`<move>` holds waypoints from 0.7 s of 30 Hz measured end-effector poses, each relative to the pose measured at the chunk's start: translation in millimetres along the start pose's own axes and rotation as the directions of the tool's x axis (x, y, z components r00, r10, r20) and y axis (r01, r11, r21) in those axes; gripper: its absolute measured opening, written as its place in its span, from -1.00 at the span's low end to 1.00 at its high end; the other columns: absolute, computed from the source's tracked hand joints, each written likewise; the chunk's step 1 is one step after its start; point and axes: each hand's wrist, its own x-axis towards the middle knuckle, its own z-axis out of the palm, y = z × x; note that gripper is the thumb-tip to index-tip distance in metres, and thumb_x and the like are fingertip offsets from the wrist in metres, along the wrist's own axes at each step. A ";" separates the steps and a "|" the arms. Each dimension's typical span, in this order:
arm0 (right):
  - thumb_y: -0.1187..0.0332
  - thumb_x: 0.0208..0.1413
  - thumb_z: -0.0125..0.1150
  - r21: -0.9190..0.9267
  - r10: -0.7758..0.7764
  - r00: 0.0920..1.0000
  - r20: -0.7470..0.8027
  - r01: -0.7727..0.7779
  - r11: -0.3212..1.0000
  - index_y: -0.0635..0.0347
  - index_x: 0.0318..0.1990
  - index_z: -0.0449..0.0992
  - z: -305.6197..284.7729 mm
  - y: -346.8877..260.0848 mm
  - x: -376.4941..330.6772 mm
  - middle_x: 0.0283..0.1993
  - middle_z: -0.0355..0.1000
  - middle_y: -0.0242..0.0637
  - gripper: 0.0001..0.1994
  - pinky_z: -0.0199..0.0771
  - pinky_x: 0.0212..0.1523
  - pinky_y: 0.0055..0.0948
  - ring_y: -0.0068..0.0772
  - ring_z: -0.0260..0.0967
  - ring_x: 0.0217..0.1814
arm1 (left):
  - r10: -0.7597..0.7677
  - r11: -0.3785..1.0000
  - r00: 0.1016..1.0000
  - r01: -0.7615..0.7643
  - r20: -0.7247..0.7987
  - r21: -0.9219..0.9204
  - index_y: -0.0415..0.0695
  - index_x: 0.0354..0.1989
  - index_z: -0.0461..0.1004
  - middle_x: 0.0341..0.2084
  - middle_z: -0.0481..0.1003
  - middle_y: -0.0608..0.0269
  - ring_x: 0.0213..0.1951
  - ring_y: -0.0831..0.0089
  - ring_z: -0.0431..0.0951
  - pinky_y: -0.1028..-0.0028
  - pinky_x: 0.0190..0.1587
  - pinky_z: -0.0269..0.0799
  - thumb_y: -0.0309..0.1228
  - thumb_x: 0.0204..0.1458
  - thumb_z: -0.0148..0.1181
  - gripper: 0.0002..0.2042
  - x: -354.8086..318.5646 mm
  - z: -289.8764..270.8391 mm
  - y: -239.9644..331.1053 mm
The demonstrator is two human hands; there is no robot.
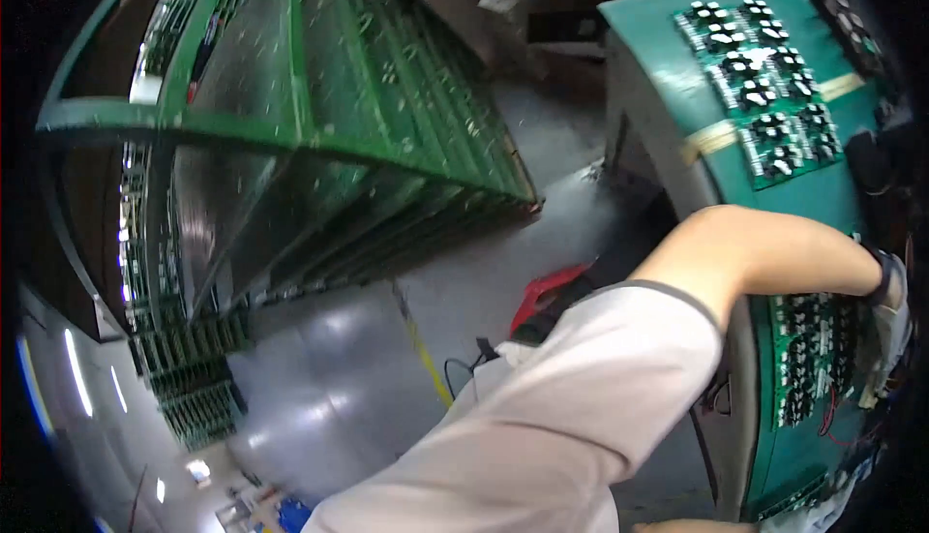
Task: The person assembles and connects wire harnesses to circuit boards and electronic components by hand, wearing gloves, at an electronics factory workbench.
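My left arm reaches to the right across a green-topped workbench (pixel 658 30). At its end, my left hand (pixel 894 312) wears a pale glove and a dark wrist strap, close to the dim right rim. Its fingers are too unclear to read. Beside it on the bench lies a green circuit board panel (pixel 811 354) with rows of dark parts, and thin red wires (pixel 829 415). My right hand (pixel 823 512), also in a pale glove, is low at the bottom edge, partly cut off. What either hand holds cannot be made out. Farther along the bench sits another circuit board panel (pixel 760 83) with black and white parts.
A tall green metal rack (pixel 310 136) stands to the left, with several circuit boards (pixel 184 354) upright at its side. Something red (pixel 542 291) is on the floor side of the bench. A yellow line (pixel 423 349) runs over the grey floor.
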 end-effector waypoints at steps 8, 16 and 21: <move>0.03 0.44 0.09 0.241 -0.033 0.922 0.386 -0.066 0.968 0.23 -0.01 0.70 13.9 -50.1 -71.2 -0.04 0.57 0.24 -0.56 0.73 -0.31 -0.04 0.06 0.61 -0.18 | -0.226 0.974 0.968 0.224 -0.113 -0.031 -0.14 0.26 0.53 0.19 0.56 0.14 0.22 0.23 0.53 0.23 0.27 0.42 0.06 0.26 0.22 -0.43 -78.5 -23.2 79.1; 0.32 0.38 0.20 0.395 0.147 0.852 0.502 -0.378 0.837 0.35 -0.06 0.67 20.1 -65.5 -100.7 -0.16 0.60 -0.10 -0.75 0.55 -0.23 -0.35 -0.31 0.51 -0.25 | -0.219 0.976 0.958 0.214 -0.186 -0.044 -0.15 0.19 0.55 0.10 0.58 0.13 0.15 0.25 0.57 0.25 0.22 0.46 0.04 0.25 0.24 -0.46 -43.8 -66.8 138.0; 0.44 0.35 0.24 0.275 0.012 0.848 0.530 -0.186 0.943 0.38 -0.12 0.65 28.5 -50.4 -99.8 -0.28 0.57 -0.28 -0.84 0.43 -0.28 -0.51 -0.50 0.41 -0.34 | -0.074 0.997 0.979 0.065 -0.191 -0.051 -0.16 0.15 0.57 0.04 0.60 0.13 0.11 0.27 0.60 0.26 0.19 0.49 0.02 0.24 0.25 -0.49 18.8 -84.8 172.7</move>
